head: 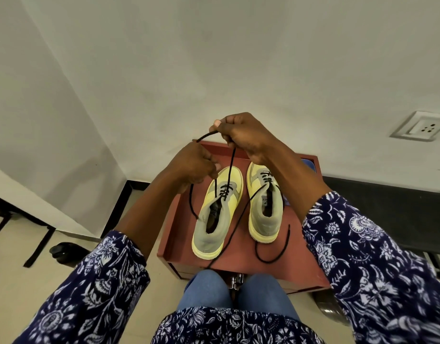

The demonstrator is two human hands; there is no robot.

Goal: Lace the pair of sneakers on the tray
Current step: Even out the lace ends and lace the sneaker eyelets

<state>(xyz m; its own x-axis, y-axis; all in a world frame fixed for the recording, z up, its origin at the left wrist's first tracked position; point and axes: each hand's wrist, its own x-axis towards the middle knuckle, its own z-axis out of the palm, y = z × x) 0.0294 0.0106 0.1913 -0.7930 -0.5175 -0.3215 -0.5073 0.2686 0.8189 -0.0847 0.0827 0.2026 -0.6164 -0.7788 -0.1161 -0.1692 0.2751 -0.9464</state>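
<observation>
Head cam looking down: two yellow-and-grey sneakers sit side by side on a reddish-brown tray (pixel 298 247), the left sneaker (pixel 217 214) only partly laced, with its black lace (pixel 230 167) pulled up into both hands. The right hand (pixel 241 137) has its fingers curled, pinching one end up high, while the left hand (pixel 191 167) grips the other strand lower down. The right sneaker (pixel 264 202) has its own lace (pixel 276 254) trailing loose across the tray.

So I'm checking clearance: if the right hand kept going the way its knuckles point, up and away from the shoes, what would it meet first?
Probably the white wall behind the tray; nothing else shows beyond the right hand, though depth is unclear and the black lace it pinches would tighten.
</observation>
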